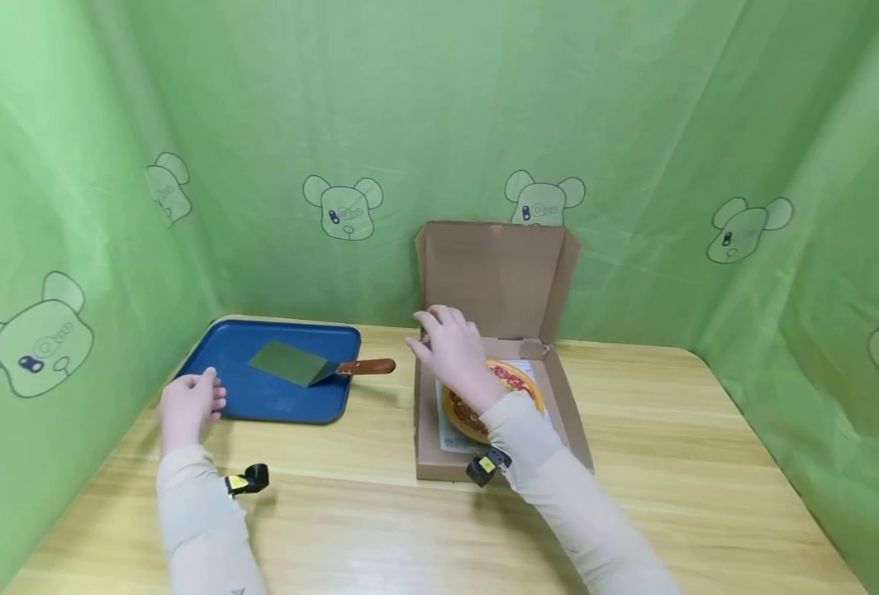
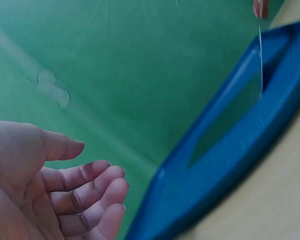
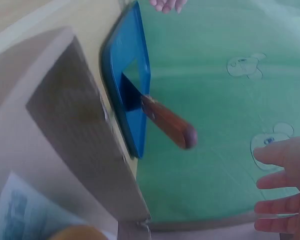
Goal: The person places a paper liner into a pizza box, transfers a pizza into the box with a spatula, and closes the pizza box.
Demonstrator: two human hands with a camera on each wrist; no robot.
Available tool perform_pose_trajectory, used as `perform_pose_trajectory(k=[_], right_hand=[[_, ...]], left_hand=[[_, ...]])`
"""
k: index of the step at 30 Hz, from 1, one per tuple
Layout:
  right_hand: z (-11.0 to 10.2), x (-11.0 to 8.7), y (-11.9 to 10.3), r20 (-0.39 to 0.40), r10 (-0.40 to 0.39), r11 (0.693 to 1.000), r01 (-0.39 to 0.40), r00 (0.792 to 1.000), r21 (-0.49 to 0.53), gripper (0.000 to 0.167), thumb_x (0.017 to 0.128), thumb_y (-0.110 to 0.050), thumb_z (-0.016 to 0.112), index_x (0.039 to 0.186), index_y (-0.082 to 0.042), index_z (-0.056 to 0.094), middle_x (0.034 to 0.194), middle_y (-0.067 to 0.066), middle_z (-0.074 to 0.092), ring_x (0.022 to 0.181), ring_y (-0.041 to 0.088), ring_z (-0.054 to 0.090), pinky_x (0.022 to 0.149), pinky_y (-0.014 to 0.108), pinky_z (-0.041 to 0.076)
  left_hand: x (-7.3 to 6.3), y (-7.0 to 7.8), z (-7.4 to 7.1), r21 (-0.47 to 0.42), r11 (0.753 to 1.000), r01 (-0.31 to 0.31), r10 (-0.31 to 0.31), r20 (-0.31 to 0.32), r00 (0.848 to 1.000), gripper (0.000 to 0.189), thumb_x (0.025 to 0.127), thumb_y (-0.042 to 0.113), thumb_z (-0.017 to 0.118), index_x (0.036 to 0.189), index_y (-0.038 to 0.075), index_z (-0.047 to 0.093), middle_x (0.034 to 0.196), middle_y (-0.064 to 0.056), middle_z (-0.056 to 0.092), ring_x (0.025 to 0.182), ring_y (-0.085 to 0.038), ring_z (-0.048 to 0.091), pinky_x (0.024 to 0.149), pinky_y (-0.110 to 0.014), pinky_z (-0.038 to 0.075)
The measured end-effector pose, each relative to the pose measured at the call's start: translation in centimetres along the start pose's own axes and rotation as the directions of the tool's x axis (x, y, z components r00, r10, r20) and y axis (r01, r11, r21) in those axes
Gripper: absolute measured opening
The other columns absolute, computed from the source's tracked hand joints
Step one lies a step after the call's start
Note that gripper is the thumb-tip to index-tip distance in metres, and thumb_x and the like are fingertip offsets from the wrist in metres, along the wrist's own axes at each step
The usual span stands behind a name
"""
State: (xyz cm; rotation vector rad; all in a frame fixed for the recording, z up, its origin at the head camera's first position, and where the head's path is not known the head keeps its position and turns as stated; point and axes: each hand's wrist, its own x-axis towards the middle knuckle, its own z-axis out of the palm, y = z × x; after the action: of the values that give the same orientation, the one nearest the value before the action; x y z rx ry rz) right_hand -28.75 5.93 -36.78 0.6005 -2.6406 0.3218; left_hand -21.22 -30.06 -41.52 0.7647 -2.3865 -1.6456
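A blue tray [image 1: 276, 406] lies at the left, and on it rests a spatula [image 1: 287, 364] whose wooden handle [image 1: 366, 367] sticks out past the right rim. Beside the tray's left edge, my left hand [image 1: 190, 403] hovers with loosely bent fingers and an empty palm, as the left wrist view confirms. A pizza [image 1: 514, 380] sits on printed paper inside an open cardboard box [image 1: 491, 273]. Over the box's left side is my right hand [image 1: 454, 351], its fingers spread and holding nothing. My right wrist and forearm hide part of the pizza.
Green curtains [image 1: 439, 99] with bear-head prints enclose the wooden table [image 1: 655, 446] at the back and sides. The box lid stands upright near the back curtain. Each wrist wears a small black camera [image 1: 249, 478].
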Motion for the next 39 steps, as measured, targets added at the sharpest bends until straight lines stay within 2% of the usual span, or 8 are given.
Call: perform_pose_trajectory(k=[4, 8, 10, 12, 18, 23, 26, 39], right_hand=[[-0.8, -0.5, 1.3, 0.007, 0.048, 0.998, -0.048, 0.999, 0.037, 0.045, 0.095, -0.043, 0.06, 0.13, -0.016, 0.059, 0.132, 0.011, 0.058, 0.124, 0.032, 0.053, 0.093, 0.052, 0.052], [-1.5, -1.1, 2.6, 0.031, 0.096, 0.994, -0.097, 0.995, 0.056, 0.047, 0.095, -0.044, 0.058, 0.133, -0.016, 0.057, 0.135, 0.012, 0.056, 0.127, 0.034, 0.051, 0.097, 0.054, 0.049], [-1.8, -1.4, 3.3, 0.035, 0.106, 0.992, -0.108, 0.994, 0.058, 0.048, 0.095, -0.044, 0.058, 0.134, -0.015, 0.056, 0.136, 0.013, 0.055, 0.128, 0.035, 0.05, 0.098, 0.055, 0.049], [-2.1, -1.8, 4.0, 0.039, 0.122, 0.99, -0.124, 0.992, 0.059, 0.049, 0.096, -0.043, 0.058, 0.135, -0.015, 0.055, 0.137, 0.014, 0.054, 0.128, 0.036, 0.049, 0.099, 0.055, 0.048], [-2.8, -2.8, 6.3, 0.032, 0.159, 0.985, -0.16, 0.987, 0.061, 0.05, 0.096, -0.044, 0.057, 0.136, -0.013, 0.054, 0.138, 0.016, 0.053, 0.129, 0.038, 0.048, 0.103, 0.057, 0.045], [-3.4, -3.5, 8.2, 0.018, 0.186, 0.98, -0.187, 0.982, 0.073, 0.051, 0.096, -0.041, 0.059, 0.135, -0.01, 0.054, 0.137, 0.019, 0.052, 0.128, 0.04, 0.048, 0.102, 0.059, 0.044], [-3.6, -3.8, 9.2, 0.013, 0.207, 0.976, -0.207, 0.978, 0.071, 0.051, 0.096, -0.04, 0.059, 0.136, -0.009, 0.053, 0.137, 0.02, 0.052, 0.127, 0.041, 0.047, 0.101, 0.06, 0.043], [-4.7, -5.2, 13.5, 0.026, 0.275, 0.96, -0.276, 0.961, 0.055, 0.057, 0.096, -0.036, 0.059, 0.141, -0.004, 0.045, 0.14, 0.026, 0.047, 0.127, 0.046, 0.045, 0.104, 0.064, 0.04]], left_hand=[[-1.0, 1.7, 0.6, 0.139, 0.985, -0.104, 0.116, -0.083, 0.99, 0.051, 0.102, 0.041, 0.041, 0.117, -0.003, 0.062, 0.089, -0.011, 0.073, 0.065, 0.002, 0.058, 0.061, -0.016, 0.052], [-1.9, 3.2, 1.5, 0.218, 0.961, -0.17, 0.203, -0.135, 0.97, 0.051, 0.101, 0.043, 0.041, 0.112, 0.0, 0.066, 0.111, -0.02, 0.07, 0.094, -0.024, 0.065, 0.083, -0.034, 0.049], [-2.3, 3.9, 2.1, 0.215, 0.957, -0.196, 0.227, -0.133, 0.965, 0.052, 0.101, 0.044, 0.041, 0.116, 0.0, 0.064, 0.119, -0.023, 0.066, 0.112, -0.036, 0.058, 0.096, -0.045, 0.045], [-2.6, 4.5, 2.7, 0.203, 0.953, -0.224, 0.252, -0.122, 0.96, 0.052, 0.101, 0.044, 0.042, 0.121, 0.0, 0.061, 0.123, -0.024, 0.063, 0.12, -0.04, 0.053, 0.105, -0.051, 0.04], [-3.4, 6.3, 4.5, 0.158, 0.938, -0.309, 0.326, -0.096, 0.94, 0.05, 0.101, 0.043, 0.045, 0.13, 0.003, 0.057, 0.131, -0.021, 0.06, 0.123, -0.036, 0.054, 0.108, -0.048, 0.04], [-4.3, 7.6, 6.3, 0.123, 0.933, -0.339, 0.346, -0.043, 0.937, 0.052, 0.1, 0.044, 0.048, 0.137, 0.007, 0.052, 0.14, -0.016, 0.055, 0.129, -0.033, 0.053, 0.107, -0.049, 0.044], [-4.7, 8.2, 7.4, 0.12, 0.922, -0.368, 0.371, 0.005, 0.929, 0.052, 0.1, 0.041, 0.05, 0.14, 0.007, 0.049, 0.144, -0.016, 0.051, 0.132, -0.034, 0.049, 0.109, -0.05, 0.043], [-5.5, 11.7, 12.6, 0.158, 0.851, -0.501, 0.469, 0.2, 0.86, 0.061, 0.1, 0.042, 0.05, 0.149, 0.008, 0.036, 0.152, -0.016, 0.041, 0.139, -0.035, 0.041, 0.114, -0.051, 0.037]])
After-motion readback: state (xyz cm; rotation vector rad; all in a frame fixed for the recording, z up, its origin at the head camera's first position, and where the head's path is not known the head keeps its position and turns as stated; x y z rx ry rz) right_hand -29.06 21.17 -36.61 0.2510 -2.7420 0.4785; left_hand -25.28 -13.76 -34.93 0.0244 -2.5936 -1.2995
